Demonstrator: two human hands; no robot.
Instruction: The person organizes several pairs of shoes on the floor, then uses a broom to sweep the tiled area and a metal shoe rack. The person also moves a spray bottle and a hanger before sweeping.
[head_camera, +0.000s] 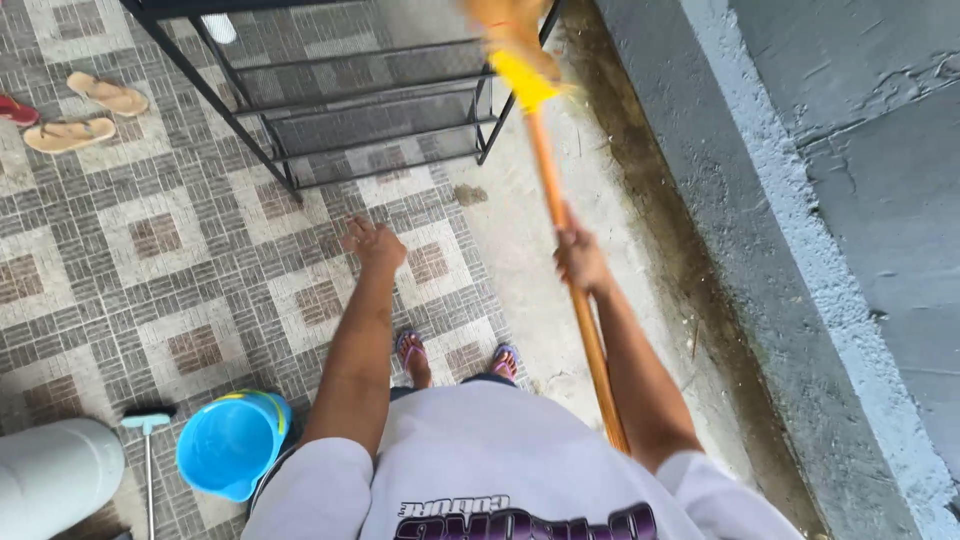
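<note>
I see the right hand clamped on the broom at centre frame, head raised and blurred at the top, left hand spread and empty, while the concrete strip (dirty-looking) seems largely unswept.

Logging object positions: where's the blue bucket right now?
In the head view the blue bucket sits low on the person's left, on the tiled floor, between a small brush and the left arm.

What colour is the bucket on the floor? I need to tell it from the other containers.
The bucket is bright blue, seen in the head view.
</note>
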